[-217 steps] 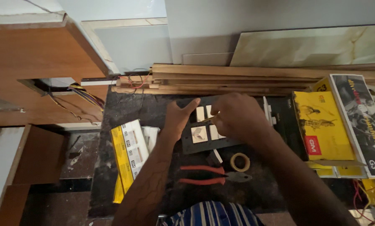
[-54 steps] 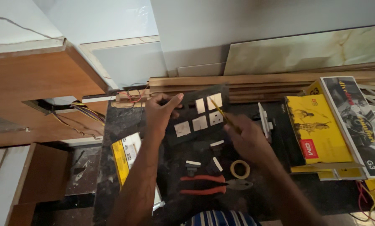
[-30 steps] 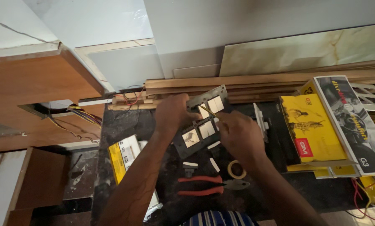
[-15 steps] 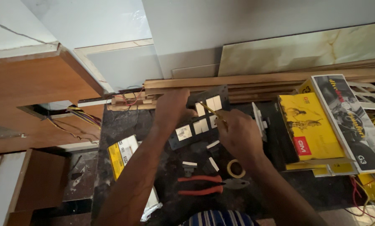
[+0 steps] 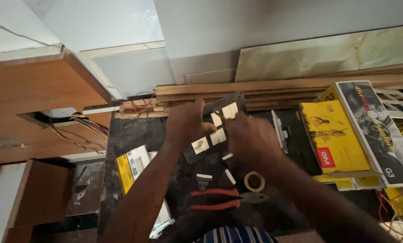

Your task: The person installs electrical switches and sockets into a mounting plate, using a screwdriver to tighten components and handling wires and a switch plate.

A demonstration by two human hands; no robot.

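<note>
Both hands — left hand (image 5: 185, 126), right hand (image 5: 251, 137) — pinched the dark switch plate (image 5: 215, 128) by its edges, above the red pliers (image 5: 221, 199) — tape roll (image 5: 254, 181) beside them.

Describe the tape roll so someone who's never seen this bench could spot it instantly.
Start at the dark worktop below the stacked wooden strips. Below the right hand lie red-handled pliers; the tape roll sits just above their jaws. It is the only small yellowish ring lying flat there.
</note>
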